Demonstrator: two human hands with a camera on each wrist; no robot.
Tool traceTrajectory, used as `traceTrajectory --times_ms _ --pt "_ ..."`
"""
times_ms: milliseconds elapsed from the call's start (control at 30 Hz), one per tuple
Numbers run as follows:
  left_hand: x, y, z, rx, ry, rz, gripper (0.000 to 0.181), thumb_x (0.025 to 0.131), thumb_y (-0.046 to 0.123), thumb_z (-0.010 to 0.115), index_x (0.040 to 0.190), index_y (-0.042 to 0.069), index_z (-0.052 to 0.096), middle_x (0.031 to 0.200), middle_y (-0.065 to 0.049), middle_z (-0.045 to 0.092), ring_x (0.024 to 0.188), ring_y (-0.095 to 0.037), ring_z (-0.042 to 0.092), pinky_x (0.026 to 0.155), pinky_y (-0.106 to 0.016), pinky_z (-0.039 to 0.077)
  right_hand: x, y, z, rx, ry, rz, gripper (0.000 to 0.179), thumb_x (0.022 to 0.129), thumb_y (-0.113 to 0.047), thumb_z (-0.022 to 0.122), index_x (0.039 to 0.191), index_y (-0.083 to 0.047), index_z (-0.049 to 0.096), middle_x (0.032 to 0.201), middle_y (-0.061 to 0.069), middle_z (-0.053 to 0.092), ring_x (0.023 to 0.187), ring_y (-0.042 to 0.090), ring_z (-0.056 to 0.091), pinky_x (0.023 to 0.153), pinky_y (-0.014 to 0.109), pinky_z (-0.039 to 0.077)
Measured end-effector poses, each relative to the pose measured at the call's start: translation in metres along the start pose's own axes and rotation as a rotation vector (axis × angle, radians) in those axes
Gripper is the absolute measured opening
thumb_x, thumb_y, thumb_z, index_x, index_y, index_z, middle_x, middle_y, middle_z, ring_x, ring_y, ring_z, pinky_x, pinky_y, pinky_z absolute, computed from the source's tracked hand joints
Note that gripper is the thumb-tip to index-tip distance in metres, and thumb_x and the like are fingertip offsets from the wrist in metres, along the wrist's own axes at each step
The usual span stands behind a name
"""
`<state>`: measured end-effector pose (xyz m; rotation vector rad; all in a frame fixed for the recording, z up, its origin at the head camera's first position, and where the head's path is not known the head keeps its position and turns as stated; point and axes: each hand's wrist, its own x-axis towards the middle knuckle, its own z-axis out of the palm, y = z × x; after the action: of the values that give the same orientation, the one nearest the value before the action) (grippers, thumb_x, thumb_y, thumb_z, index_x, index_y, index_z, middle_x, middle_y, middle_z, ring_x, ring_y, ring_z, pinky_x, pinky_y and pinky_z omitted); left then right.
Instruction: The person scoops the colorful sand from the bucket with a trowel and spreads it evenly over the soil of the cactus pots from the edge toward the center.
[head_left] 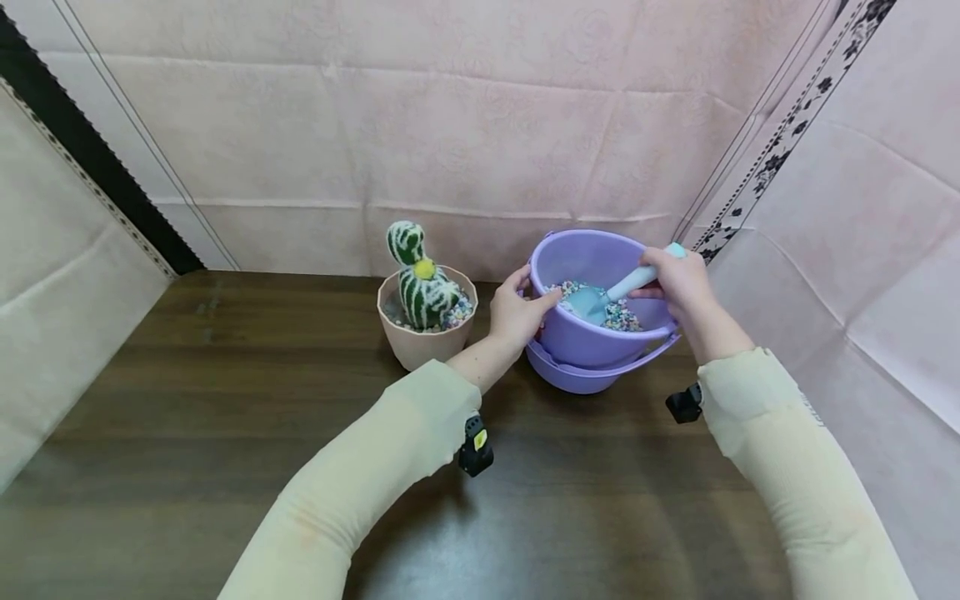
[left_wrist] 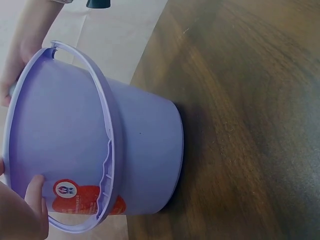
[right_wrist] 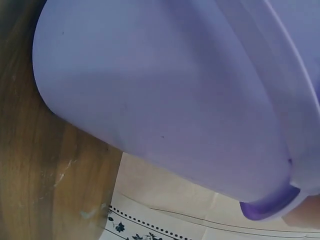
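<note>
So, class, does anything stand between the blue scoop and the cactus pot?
Yes: the blue scoop has its blade inside the purple bucket, so the bucket's left side and the left hand at its rim stand between it and the cactus pot. Above them, nothing visible blocks the way.

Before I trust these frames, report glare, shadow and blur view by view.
Head: glare on the table, shadow beneath the left sleeve; left wrist: faint sheen toward the right edge, fine print on the label illegible; right wrist: bucket looks soft, unevenly shaded.
</note>
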<state>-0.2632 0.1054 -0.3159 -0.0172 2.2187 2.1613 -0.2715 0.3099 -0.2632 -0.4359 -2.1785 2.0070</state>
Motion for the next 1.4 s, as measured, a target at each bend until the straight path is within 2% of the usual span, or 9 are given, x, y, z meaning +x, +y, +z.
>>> traceTrajectory --times_ms 67,200,300,533,733,867,1067,1200,1400 --pt "0.000 0.000 0.000 -0.003 0.002 0.000 0.062 0.081 0.016 0.073 0.138 0.012 0.047 0.130 -0.010 0.056 0.103 -0.021 0.060 0.069 -0.025 0.057 -0.001 0.000 0.000 0.011 0.016 0.010 0.009 0.081 -0.003 0.051 0.084 -0.005 0.043 0.061 -0.004 0.052 0.047 0.011 0.062 0.048 0.023 0.056" --pt "0.000 0.000 0.000 -0.004 0.007 0.001 0.063 0.081 0.014 0.073 0.138 0.011 0.047 0.130 -0.011 0.054 0.110 -0.023 0.059 0.078 -0.027 0.057 -0.002 -0.001 0.000 0.106 0.025 0.027 0.007 0.082 -0.003 0.051 0.085 -0.004 0.045 0.066 -0.002 0.052 0.054 0.011 0.063 0.051 0.024 0.057" --pt "0.000 0.000 0.000 -0.003 0.005 0.000 0.063 0.080 0.014 0.072 0.138 0.011 0.046 0.131 -0.012 0.053 0.112 -0.024 0.058 0.080 -0.027 0.057 -0.002 -0.002 0.000 0.158 0.032 0.041 0.006 0.083 -0.003 0.051 0.086 -0.004 0.046 0.069 -0.001 0.053 0.059 0.011 0.063 0.054 0.025 0.058" --pt "0.000 -0.001 0.001 -0.010 -0.009 -0.005 0.064 0.081 0.013 0.072 0.139 0.012 0.046 0.131 -0.011 0.053 0.107 -0.022 0.058 0.077 -0.026 0.057 -0.001 -0.006 -0.002 0.305 0.080 0.102 0.007 0.084 -0.002 0.049 0.087 -0.006 0.045 0.069 0.002 0.054 0.057 0.015 0.064 0.056 0.029 0.059" --pt "0.001 0.000 0.001 -0.019 -0.013 -0.001 0.064 0.081 0.011 0.071 0.139 0.011 0.044 0.132 -0.012 0.053 0.106 -0.023 0.060 0.074 -0.025 0.058 -0.002 -0.007 -0.004 0.347 0.089 0.123 0.005 0.086 -0.003 0.049 0.082 -0.007 0.049 0.074 0.004 0.052 0.059 0.018 0.065 0.061 0.030 0.060" --pt "0.001 -0.001 0.001 -0.031 -0.013 -0.004 0.064 0.081 0.010 0.071 0.139 0.011 0.044 0.132 -0.012 0.052 0.106 -0.024 0.060 0.074 -0.026 0.058 -0.005 -0.008 -0.005 0.382 0.096 0.125 0.011 0.086 -0.004 0.050 0.076 -0.005 0.054 0.079 0.007 0.052 0.060 0.019 0.065 0.062 0.030 0.060" --pt "0.000 0.000 0.001 -0.041 -0.023 -0.005 0.064 0.082 0.011 0.071 0.140 0.011 0.043 0.133 -0.012 0.052 0.107 -0.024 0.060 0.075 -0.027 0.058 -0.008 -0.010 -0.010 0.430 0.092 0.134 0.013 0.088 -0.005 0.048 0.076 -0.005 0.055 0.082 0.008 0.051 0.061 0.020 0.065 0.062 0.031 0.060" --pt "0.000 -0.002 0.000 -0.038 -0.019 -0.012 0.064 0.081 0.011 0.071 0.139 0.011 0.044 0.133 -0.012 0.051 0.107 -0.023 0.060 0.074 -0.027 0.058 -0.007 -0.011 -0.014 0.503 0.081 0.174 0.010 0.087 -0.004 0.051 0.078 -0.004 0.054 0.085 0.009 0.049 0.061 0.022 0.063 0.060 0.033 0.060" --pt "0.000 -0.002 0.000 -0.042 -0.022 -0.005 0.064 0.082 0.012 0.071 0.140 0.011 0.043 0.134 -0.012 0.051 0.105 -0.024 0.061 0.074 -0.027 0.058 -0.006 -0.015 -0.024 0.601 0.048 0.211 0.008 0.087 -0.004 0.052 0.080 -0.003 0.050 0.077 0.011 0.051 0.060 0.025 0.061 0.055 0.035 0.059"
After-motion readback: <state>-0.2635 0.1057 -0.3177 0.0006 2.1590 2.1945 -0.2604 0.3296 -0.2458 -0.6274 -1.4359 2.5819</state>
